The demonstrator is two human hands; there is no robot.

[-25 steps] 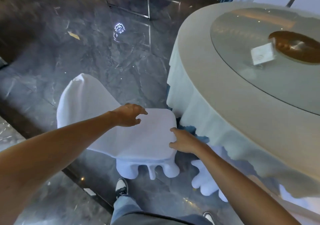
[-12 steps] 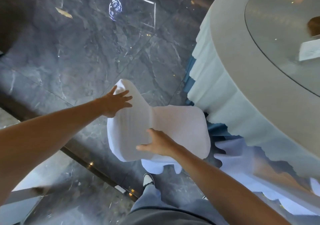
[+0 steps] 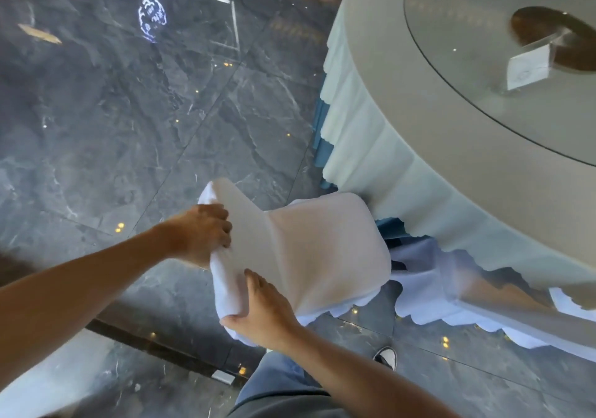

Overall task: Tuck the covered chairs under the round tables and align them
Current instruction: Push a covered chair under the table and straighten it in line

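Judging from the head view, the only one given, the white fabric-covered chair (image 3: 309, 250) is likely a rigid frame under a loose, soft slipcover, light enough to be slid across the polished dark grey marble floor (image 3: 129, 111), which looks smooth and may let the legs glide. The cloth can be expected to shift and bunch under the fingers, so hold is best taken on the firm top rail and side edges of the backrest, not on slack fabric alone.

The chair is seen standing on the floor just beside the round desk draped in a pale scalloped tablecloth (image 3: 380, 146), its seat pointing toward the hanging cloth, with the front corner close to or touching the drape; it is not yet tucked under. A second white chair cover (image 3: 425, 288) is partly seen beneath the cloth to the right.

The left hand (image 3: 201, 234) is curled round the far edge of the backrest, fabric gathered in its grip. The right hand (image 3: 261, 311) is clasped on the near lower edge, thumb spread beneath and fingers laid over the front face. Both grips are closed on the chair.
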